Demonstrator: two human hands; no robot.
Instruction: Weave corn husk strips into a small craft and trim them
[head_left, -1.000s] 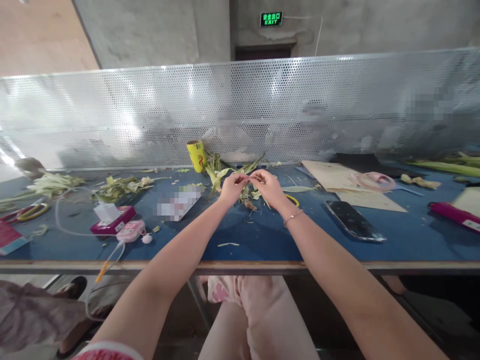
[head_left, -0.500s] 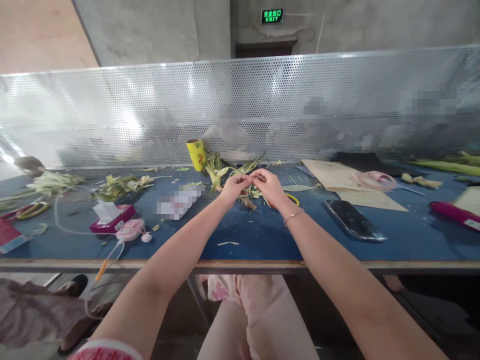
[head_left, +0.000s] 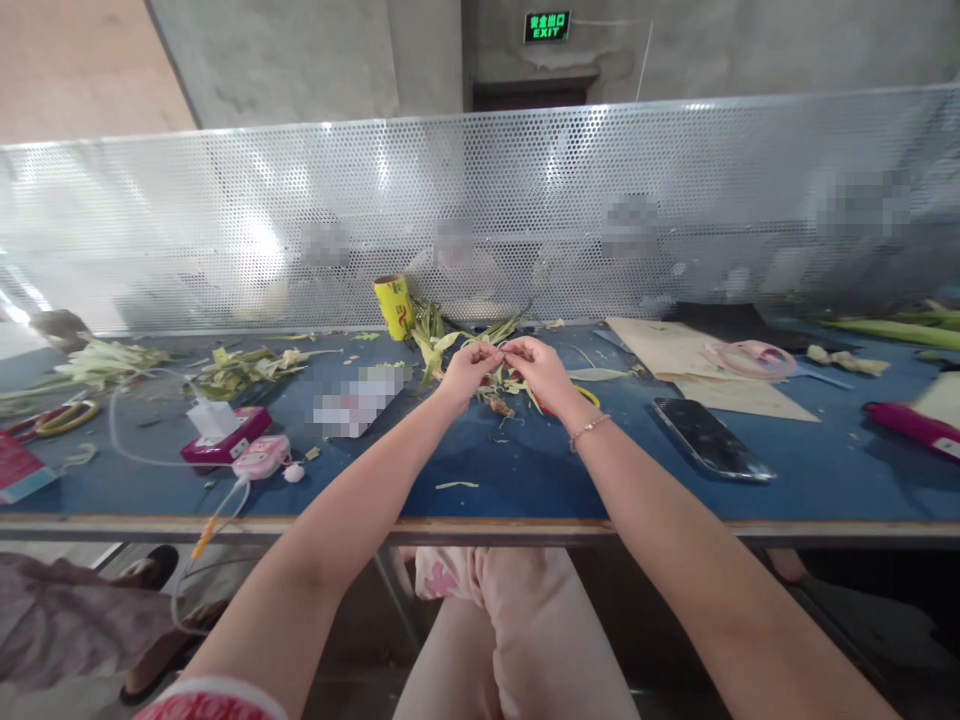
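My left hand (head_left: 470,370) and my right hand (head_left: 534,368) meet fingertip to fingertip above the middle of the blue table (head_left: 525,490). Both are closed in a pinch, and whatever sits between the fingertips is too small to name. Green and pale plant leaves (head_left: 433,350) lie behind and under the hands. A small brown, root-like clump (head_left: 501,406) rests just below them. Partly covered by my right hand is a tool with a yellow loop handle (head_left: 589,396). A yellow roll (head_left: 394,307) stands tilted behind my left hand.
A black phone (head_left: 709,440) lies to the right, near brown paper sheets (head_left: 720,385). On the left are a pink earphone case (head_left: 262,457), a magenta box with a white charger (head_left: 213,420), a cable and leaf heaps (head_left: 244,370). A perforated metal screen (head_left: 375,230) closes the back.
The hands stay together over the leaves, with only slight finger movement. The view has tipped slightly downward. Things on the table have not moved.
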